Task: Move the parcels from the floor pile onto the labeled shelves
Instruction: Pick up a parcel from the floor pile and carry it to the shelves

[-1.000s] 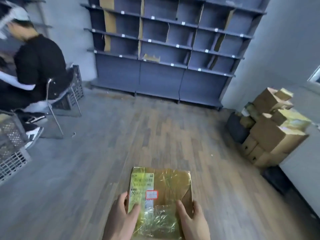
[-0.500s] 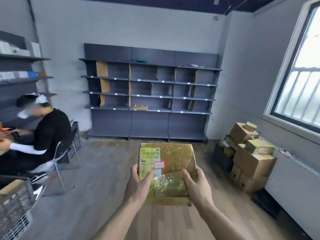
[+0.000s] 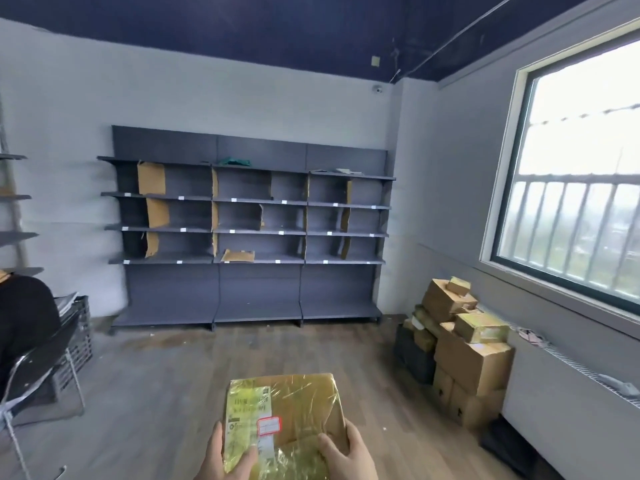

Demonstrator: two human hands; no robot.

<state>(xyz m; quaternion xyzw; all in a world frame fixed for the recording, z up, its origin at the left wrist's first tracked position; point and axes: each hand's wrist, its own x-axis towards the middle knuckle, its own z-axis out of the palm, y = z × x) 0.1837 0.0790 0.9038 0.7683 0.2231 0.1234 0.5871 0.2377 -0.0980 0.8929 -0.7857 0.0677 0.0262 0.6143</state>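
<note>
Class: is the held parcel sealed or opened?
Sealed. The parcel is wrapped in shiny yellow tape, no flap lifted, held by left hand and right hand.

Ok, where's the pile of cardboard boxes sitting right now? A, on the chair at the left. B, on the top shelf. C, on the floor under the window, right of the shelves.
C: the pile of cardboard boxes stands on the floor beneath the window, right of the shelves.

shelves (image 3: 249,233) ahead — pile (image 3: 457,344) right
</note>
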